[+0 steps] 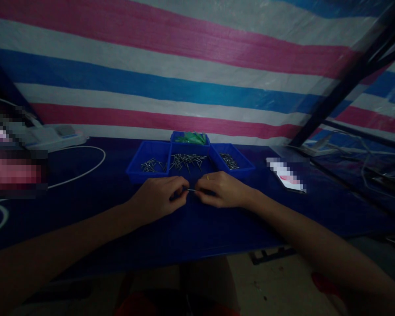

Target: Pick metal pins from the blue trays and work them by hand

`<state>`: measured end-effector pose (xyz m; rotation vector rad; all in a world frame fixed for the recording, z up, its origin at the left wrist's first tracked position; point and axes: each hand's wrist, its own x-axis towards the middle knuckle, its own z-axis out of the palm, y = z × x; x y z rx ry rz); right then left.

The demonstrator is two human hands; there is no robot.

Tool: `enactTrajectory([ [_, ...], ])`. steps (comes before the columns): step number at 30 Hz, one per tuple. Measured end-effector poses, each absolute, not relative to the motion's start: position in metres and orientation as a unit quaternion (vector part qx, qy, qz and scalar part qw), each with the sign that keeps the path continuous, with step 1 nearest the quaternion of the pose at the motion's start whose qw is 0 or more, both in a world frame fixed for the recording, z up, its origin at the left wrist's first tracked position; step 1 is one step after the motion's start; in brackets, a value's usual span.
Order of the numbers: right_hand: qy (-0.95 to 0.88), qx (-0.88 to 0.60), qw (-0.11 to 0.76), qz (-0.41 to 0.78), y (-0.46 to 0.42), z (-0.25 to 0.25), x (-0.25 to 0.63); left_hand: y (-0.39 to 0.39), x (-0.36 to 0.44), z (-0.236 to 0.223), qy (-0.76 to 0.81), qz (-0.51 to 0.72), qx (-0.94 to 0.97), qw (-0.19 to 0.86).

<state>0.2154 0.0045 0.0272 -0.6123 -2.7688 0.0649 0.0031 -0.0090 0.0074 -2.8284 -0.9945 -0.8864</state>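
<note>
My left hand [163, 193] and my right hand [220, 188] meet low over the blue table, fingertips pinched toward each other. Between them runs a thin metal pin [191, 190], one end in each hand; its exact kind is too small to make out. Just beyond the hands lies a loose pile of similar metal pins [187, 160]. More of these pieces sit in the left blue bin [134, 169] and in the right blue bin [246, 166]. The rear blue bin [174, 139] holds green plastic material [195, 138].
The blue table [197, 237] ends in a front edge close to my body. A white cable [103, 153] curls at the left near a pale device [61, 135]. A partly blurred flat packet [286, 175] lies at the right. Striped sheeting [191, 92] hangs behind.
</note>
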Motion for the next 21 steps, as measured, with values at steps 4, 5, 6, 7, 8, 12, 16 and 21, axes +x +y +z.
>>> enactTrajectory([
  [4,-0.965,-0.221,0.134,0.044,0.007,0.022,0.214,-0.008,0.001,0.010,-0.258,-0.291,-0.921,0.002],
  [5,-0.966,-0.221,0.129,0.047,0.006,0.020,0.213,-0.009,0.001,0.010,-0.245,-0.290,-0.925,0.014],
  [6,-0.966,-0.221,0.125,0.048,0.006,0.019,0.212,-0.009,0.001,0.010,-0.235,-0.287,-0.928,0.027],
  [7,-0.966,-0.222,0.120,0.050,0.005,0.018,0.211,-0.010,0.002,0.010,-0.229,-0.285,-0.930,0.039],
  [8,-0.966,-0.226,0.117,0.049,0.004,0.018,0.210,-0.010,0.001,0.011,-0.227,-0.284,-0.930,0.050],
  [12,-0.949,-0.292,0.116,0.021,0.005,0.016,0.209,-0.005,-0.004,0.019,-0.235,-0.283,-0.915,0.166],
  [16,-0.904,-0.407,0.128,-0.011,0.012,0.011,0.214,0.004,-0.014,0.038,-0.313,-0.217,-0.863,0.332],
  [21,-0.886,-0.453,0.094,-0.009,0.014,0.006,0.215,0.006,-0.018,0.051,-0.434,-0.175,-0.794,0.388],
])
